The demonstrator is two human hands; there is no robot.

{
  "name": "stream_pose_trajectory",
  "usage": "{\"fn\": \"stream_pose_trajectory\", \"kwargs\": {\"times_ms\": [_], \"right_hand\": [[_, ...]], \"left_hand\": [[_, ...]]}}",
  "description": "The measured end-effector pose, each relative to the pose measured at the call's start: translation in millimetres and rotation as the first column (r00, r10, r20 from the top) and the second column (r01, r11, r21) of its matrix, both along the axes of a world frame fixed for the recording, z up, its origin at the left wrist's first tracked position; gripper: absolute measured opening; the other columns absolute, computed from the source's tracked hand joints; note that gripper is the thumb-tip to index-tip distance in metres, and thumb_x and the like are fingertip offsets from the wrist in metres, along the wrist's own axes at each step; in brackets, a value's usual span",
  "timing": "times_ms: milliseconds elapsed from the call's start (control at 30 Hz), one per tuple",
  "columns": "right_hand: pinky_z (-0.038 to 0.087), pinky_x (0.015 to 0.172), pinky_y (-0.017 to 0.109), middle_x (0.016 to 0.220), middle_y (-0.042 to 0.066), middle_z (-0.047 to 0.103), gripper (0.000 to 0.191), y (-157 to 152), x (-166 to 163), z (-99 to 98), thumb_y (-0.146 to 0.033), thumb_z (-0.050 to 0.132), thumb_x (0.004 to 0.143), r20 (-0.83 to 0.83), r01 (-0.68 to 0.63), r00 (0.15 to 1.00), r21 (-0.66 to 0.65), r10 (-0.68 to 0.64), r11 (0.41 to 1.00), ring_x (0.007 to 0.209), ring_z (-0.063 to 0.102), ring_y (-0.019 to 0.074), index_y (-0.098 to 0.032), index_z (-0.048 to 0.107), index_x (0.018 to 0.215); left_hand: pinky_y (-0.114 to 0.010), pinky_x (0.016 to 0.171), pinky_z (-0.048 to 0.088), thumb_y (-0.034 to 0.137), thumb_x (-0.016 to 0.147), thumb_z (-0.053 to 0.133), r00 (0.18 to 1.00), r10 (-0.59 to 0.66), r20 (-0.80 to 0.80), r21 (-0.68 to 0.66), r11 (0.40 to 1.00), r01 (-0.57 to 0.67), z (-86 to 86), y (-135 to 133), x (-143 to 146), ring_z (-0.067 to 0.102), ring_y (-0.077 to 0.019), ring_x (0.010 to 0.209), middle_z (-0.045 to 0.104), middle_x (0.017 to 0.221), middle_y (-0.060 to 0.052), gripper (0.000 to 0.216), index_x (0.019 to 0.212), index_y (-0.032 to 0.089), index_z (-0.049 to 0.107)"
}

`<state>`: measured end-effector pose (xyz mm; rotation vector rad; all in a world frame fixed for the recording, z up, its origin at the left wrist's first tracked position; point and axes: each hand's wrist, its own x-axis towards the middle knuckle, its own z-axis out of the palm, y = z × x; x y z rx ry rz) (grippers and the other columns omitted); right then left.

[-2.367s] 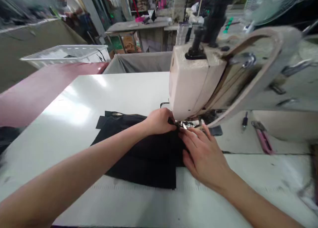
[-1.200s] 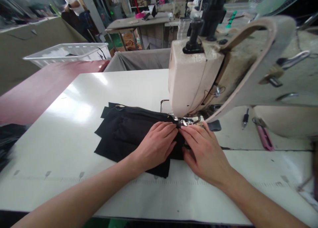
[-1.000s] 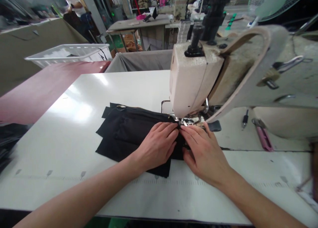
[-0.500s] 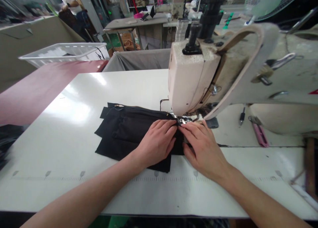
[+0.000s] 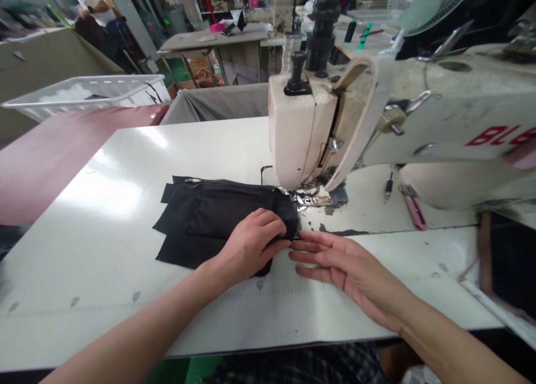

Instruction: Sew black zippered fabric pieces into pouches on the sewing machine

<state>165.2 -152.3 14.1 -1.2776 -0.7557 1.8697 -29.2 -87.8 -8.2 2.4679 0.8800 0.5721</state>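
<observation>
Black cloth (image 5: 218, 208) lies on the table (image 5: 125, 166), just left of the frame's centre, beneath the left hand (image 5: 253, 238), which is curled; whether it pinches, I cannot tell. Lower right of centre, the right hand (image 5: 347, 261) spreads its fingers.

Black on the zippered fabric (image 5: 218, 211), white with grey ruler marks (image 5: 136, 298) on the worktop (image 5: 201, 149), cream with red lettering (image 5: 496, 136) on the sewing machine (image 5: 291, 130), dark check on the cloth (image 5: 301, 366) below.
</observation>
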Motion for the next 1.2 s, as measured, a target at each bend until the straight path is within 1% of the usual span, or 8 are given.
{"fn": "stream_pose_trajectory", "kwargs": {"times_ms": [200,267,400,533,900,967,1067,1200], "right_hand": [[0.059,0.085,0.041,0.128,0.012,0.059,0.041,1.2,-8.4,-6.5,-0.016,0.053,0.08,0.129,0.079,0.987,0.104,-0.092,0.991,0.089,0.071,0.0196,-0.019,0.056,0.121],[0.061,0.079,0.039,0.133,0.012,0.056,0.042,2.3,-10.1,-7.4,-0.017,0.052,0.081,0.125,0.104,0.985,0.113,-0.117,0.988,0.084,0.072,0.0187,-0.02,0.055,0.122],[0.062,0.065,0.033,0.115,0.011,0.065,0.041,4.7,-15.0,-5.1,-0.012,0.051,0.079,0.058,0.074,0.996,0.026,-0.075,0.997,0.074,0.072,0.0172,-0.018,0.057,0.119],[0.06,0.057,0.026,0.104,0.009,0.067,0.038,5.2,-20.5,-2.2,-0.009,0.048,0.083,0.073,0.071,0.995,-0.05,-0.067,0.996,0.062,0.07,0.0132,-0.017,0.053,0.12],[0.06,0.063,0.031,0.085,0.004,0.07,0.013,17.0,-33.1,-7.4,-0.026,0.06,0.085,0.052,0.139,0.989,-0.056,-0.136,0.989,0.066,0.07,0.0164,-0.017,0.061,0.094],[0.06,0.064,0.031,0.076,0.001,0.069,0.007,18.0,-34.9,-10.4,-0.023,0.064,0.08,0.071,0.165,0.984,-0.054,-0.161,0.985,0.063,0.07,0.0159,-0.017,0.06,0.082],[0.06,0.065,0.033,0.064,-0.001,0.067,0.015,16.8,-36.0,-16.0,-0.022,0.067,0.077,0.101,0.158,0.983,-0.04,-0.154,0.987,0.063,0.07,0.0177,-0.019,0.053,0.07],[0.06,0.066,0.034,0.064,-0.001,0.068,0.015,15.3,-35.7,-17.1,-0.025,0.068,0.076,0.111,0.131,0.986,-0.027,-0.128,0.991,0.064,0.071,0.0187,-0.019,0.054,0.077]], "left_hand": [[-0.027,0.074,0.047,0.025,0.094,0.047,0.969,0.205,0.138,-0.311,0.938,-0.154,6.7,3.9,-7.5,0.057,-0.0143,0.078,0.062,0.083,-0.002,0.015,0.085,0.017,0.057],[-0.027,0.072,0.048,0.031,0.088,0.059,0.957,0.234,0.171,-0.361,0.919,-0.16,9.8,5.0,-6.6,0.057,-0.0141,0.078,0.061,0.085,-0.002,0.014,0.087,0.017,0.054],[-0.029,0.071,0.048,0.025,0.063,0.079,0.985,0.149,0.084,-0.21,0.969,-0.129,12.5,1.8,-3.9,0.054,-0.0164,0.079,0.054,0.088,-0.002,0.038,0.087,0.018,0.05],[-0.028,0.074,0.048,0.009,0.076,0.059,0.988,0.098,0.123,-0.163,0.984,-0.077,12.9,-0.8,-6.2,0.056,-0.0153,0.081,0.056,0.088,-0.004,0.01,0.077,0.016,0.052],[-0.025,0.074,0.047,0.025,0.088,0.057,0.982,0.006,0.188,-0.284,0.958,0.048,8.3,7.7,-17.0,0.058,-0.0136,0.08,0.06,0.088,-0.004,0.015,0.076,0.016,0.059],[-0.024,0.071,0.044,0.025,0.09,0.052,0.984,0.046,0.174,-0.305,0.952,0.009,11.0,8.6,-17.6,0.054,-0.0127,0.076,0.057,0.083,-0.002,0.016,0.077,0.017,0.055],[-0.022,0.061,0.039,0.026,0.091,0.047,0.974,0.205,0.098,-0.354,0.922,-0.158,20.2,16.0,-17.0,0.046,-0.0115,0.065,0.047,0.069,0.003,0.02,0.073,0.018,0.048],[-0.024,0.057,0.036,0.02,0.089,0.046,0.943,0.327,-0.056,-0.235,0.914,-0.331,30.0,18.0,-3.3,0.045,-0.0129,0.059,0.047,0.065,0.003,0.01,0.079,0.019,0.048]]}}
